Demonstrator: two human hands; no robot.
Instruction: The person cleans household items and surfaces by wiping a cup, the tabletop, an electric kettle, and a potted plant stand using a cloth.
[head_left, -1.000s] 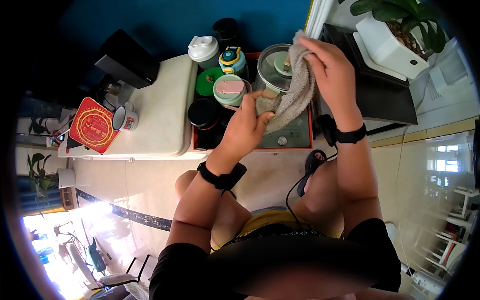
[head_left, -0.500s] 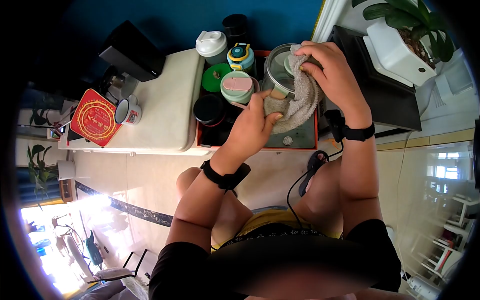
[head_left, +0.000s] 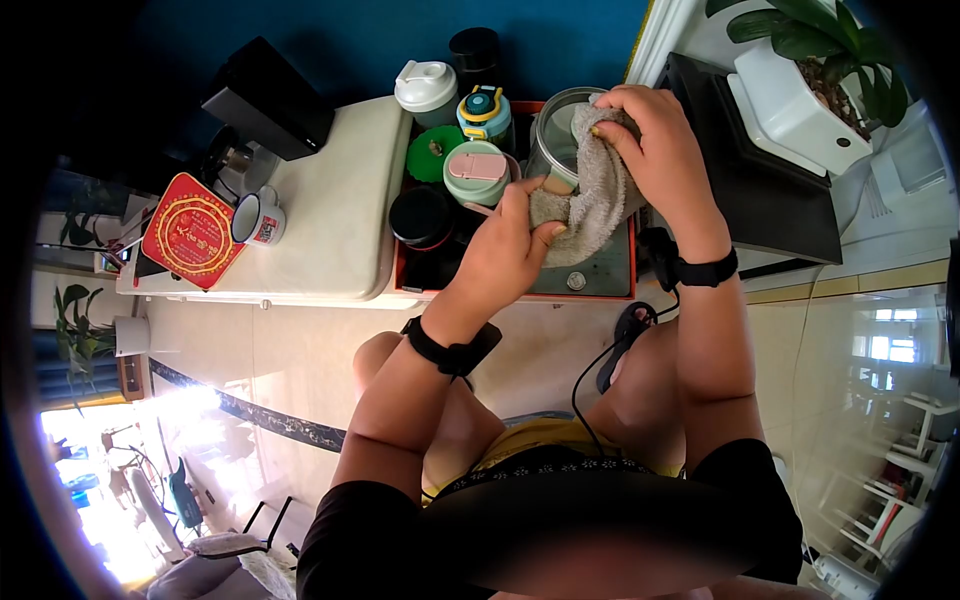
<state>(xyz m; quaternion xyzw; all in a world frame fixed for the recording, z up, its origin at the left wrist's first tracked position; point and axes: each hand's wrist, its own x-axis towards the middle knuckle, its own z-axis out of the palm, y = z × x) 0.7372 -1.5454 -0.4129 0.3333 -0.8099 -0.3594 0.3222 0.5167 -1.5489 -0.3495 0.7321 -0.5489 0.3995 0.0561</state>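
Observation:
A beige-grey cloth (head_left: 598,200) is stretched between both hands over the right part of a red-edged tray (head_left: 632,275). My left hand (head_left: 505,240) pinches its lower left part, and my right hand (head_left: 645,130) grips its upper end. Behind the cloth stands a clear container with a metallic rim (head_left: 556,138), partly covered by it. Just left of the cloth are a green cup with a pink lid (head_left: 475,172), a black-lidded jar (head_left: 419,217), a round green lid (head_left: 433,152) and a blue bottle (head_left: 484,113).
A white-lidded cup (head_left: 425,88) and a dark canister (head_left: 474,52) stand at the back. On the cream cabinet (head_left: 335,220) are an enamel mug (head_left: 258,220), a red square tin (head_left: 193,232) and a black box (head_left: 268,98). A white planter (head_left: 805,110) is at right.
My right hand has shifted slightly left, and the cloth's folds have changed, hanging a little narrower on the right. My left hand keeps its hold in nearly the same place.

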